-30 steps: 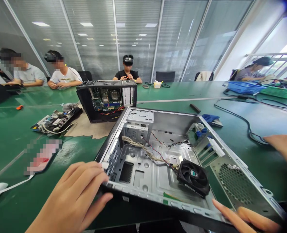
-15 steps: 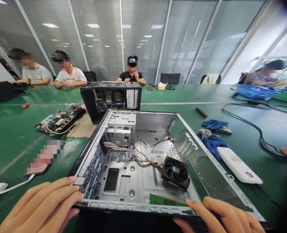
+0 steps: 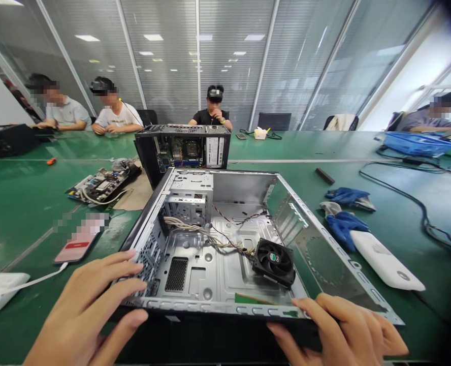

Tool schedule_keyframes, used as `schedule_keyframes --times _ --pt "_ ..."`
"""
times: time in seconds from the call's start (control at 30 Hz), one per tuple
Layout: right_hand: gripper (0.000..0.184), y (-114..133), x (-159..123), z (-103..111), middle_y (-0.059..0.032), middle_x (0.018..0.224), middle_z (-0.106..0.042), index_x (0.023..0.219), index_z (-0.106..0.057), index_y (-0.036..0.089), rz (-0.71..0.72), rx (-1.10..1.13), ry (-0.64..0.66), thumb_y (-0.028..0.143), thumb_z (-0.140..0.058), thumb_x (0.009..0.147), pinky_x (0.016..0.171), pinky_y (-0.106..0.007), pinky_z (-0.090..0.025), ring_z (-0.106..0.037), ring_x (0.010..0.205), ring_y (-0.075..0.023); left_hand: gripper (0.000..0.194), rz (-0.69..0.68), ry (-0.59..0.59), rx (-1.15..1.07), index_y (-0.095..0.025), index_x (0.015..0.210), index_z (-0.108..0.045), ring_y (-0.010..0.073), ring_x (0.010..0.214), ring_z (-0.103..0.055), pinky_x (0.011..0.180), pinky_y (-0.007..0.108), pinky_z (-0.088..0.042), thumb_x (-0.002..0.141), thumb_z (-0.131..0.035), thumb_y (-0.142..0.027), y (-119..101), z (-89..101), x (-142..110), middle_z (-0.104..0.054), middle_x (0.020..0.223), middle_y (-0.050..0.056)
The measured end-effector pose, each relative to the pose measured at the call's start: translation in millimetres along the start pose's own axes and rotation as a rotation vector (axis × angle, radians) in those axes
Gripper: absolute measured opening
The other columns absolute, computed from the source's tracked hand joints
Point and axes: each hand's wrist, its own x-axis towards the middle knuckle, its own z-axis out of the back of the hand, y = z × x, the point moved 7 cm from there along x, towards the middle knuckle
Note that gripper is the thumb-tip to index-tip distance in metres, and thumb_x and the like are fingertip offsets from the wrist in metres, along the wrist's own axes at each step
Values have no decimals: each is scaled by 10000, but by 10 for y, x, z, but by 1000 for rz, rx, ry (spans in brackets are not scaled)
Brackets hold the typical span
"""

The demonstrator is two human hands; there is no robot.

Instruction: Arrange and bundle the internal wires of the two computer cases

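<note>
An opened computer case (image 3: 227, 277) lies on its side in front of me, its metal interior facing up. My left hand (image 3: 92, 300) is at its near left corner, fingers spread over the rim and thumb apart from them by the front face. My right hand (image 3: 340, 325) grips the near rim on the right, fingertips on top and thumb against the outer side. Inside the case, a black cooling fan (image 3: 274, 260) rests tilted near the right side. A bundle of beige cables (image 3: 195, 231) runs to it from the drive cage (image 3: 187, 201).
Behind stands a second case (image 3: 145, 152) with its board showing. Left are a circuit board (image 3: 99, 185), a phone (image 3: 78, 244) on a white cable and a white block (image 3: 0, 295). Right are blue gloves (image 3: 343, 223), a white power bank (image 3: 389, 262) and black cables (image 3: 412, 195). Several people sit around the table.
My left fingers have spread and the thumb now shows in front. The case's near edge sits higher in view and slightly left against the table things. The whole view has shifted a little.
</note>
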Motion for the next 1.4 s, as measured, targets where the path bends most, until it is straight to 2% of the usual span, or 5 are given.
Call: schedule_keyframes --times 0.4,0.63,0.9,1.17,1.4 --pt "310 32 102 -16 -45 868 -572 1000 -601 240 -17 44 -79 477 -696 825 773 -399 -339 -552 770 -211 103 -39 -11 -33 -303 938 -652 255 995 -657 821 424 -552 897 -560 -285 -262 75 289 -726 954 17" --pt "273 24 257 113 -117 1002 -586 1084 -605 192 -34 177 96 400 -586 908 812 -452 -343 -579 895 -280 241 -117 100 64 -252 948 -665 233 913 -638 837 381 -497 944 -506 -433 -629 278 1136 -711 947 38" --pt "267 -367 1109 306 -98 1015 -628 1034 -638 257 22 228 230 475 -543 912 842 -458 -381 -590 947 -296 250 -221 636 103 -215 913 -684 185 754 -620 673 297 -413 916 -548 -424 -534 -635 2194 -707 865 45" --pt "290 -360 2128 -984 -79 1007 -666 935 -665 223 -117 298 759 485 -555 876 905 -461 -385 -599 992 -272 302 -254 452 321 -160 938 -687 235 852 -639 731 338 -426 963 -462 -360 13 -1404 2440 -695 963 114" --pt "282 -151 2003 -1980 -126 1156 -656 1009 -659 191 -44 180 984 424 -543 899 945 -512 -382 -591 1108 -321 264 -15 282 136 -162 935 -681 237 882 -620 765 345 -450 958 -461 -306 231 -1666 2442 -679 936 100"
